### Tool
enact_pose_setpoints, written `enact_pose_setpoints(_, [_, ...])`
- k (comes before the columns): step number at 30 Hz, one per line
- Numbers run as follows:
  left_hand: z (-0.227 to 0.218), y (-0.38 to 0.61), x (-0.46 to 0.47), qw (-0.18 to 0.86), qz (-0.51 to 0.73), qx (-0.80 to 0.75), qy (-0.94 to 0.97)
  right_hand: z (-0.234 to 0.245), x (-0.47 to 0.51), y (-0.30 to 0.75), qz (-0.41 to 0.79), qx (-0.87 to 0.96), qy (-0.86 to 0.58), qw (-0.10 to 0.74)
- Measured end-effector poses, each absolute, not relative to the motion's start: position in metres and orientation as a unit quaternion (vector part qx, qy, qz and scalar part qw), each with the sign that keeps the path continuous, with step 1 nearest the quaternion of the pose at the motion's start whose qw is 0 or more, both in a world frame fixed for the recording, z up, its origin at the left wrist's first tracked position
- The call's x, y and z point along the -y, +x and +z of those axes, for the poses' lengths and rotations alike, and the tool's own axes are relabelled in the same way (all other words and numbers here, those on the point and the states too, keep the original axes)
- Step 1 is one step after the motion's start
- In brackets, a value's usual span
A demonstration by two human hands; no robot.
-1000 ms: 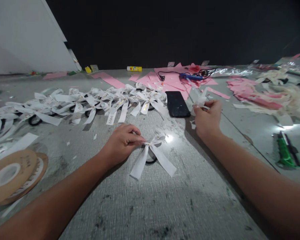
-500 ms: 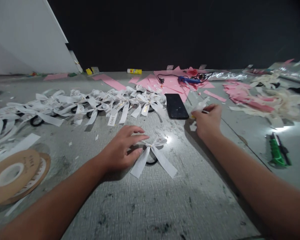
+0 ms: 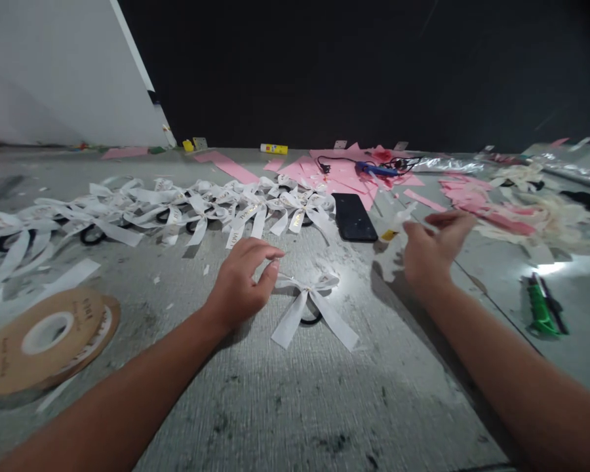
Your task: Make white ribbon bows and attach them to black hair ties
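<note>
White ribbon bow (image 3: pixel 314 308) with a black hair tie beneath lies flat on the grey table (image 3: pixel 295 406), near the middle. The left hand (image 3: pixel 240 285) hovers just left of it, fingers loosely curled and parted, holding nothing. The right hand (image 3: pixel 430 252), further right, is spread open beside a black phone (image 3: pixel 354 217). A row of finished bows (image 3: pixel 177 210) lies far left.

We note a satin-sheen cloth ribbon bow (image 3: pixel 314 308) on a rough, scuffed grey table (image 3: pixel 324 406). We record a glossy black phone (image 3: pixel 353 217), matt pink paper scraps (image 3: pixel 344 172) and a matt cardboard spool (image 3: pixel 44 337).
</note>
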State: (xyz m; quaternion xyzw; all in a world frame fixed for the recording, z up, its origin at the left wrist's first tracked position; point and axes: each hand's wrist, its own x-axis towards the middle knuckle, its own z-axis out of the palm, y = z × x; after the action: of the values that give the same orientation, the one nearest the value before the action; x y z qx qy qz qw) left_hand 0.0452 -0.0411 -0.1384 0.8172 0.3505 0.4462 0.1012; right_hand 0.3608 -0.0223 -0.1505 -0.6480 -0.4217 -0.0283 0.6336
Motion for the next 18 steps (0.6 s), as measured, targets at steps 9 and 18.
enact_pose_setpoints(9, [-0.14, 0.043, 0.051, 0.144, 0.3, -0.282, 0.9, -0.125, 0.08, 0.28, -0.004, 0.857, -0.39, 0.337])
enact_pose_setpoints(18, [-0.139, 0.043, 0.052, 0.204, 0.246, -0.243, 0.916, -0.136, 0.078, 0.278, 0.047, 0.874, -0.402, 0.268])
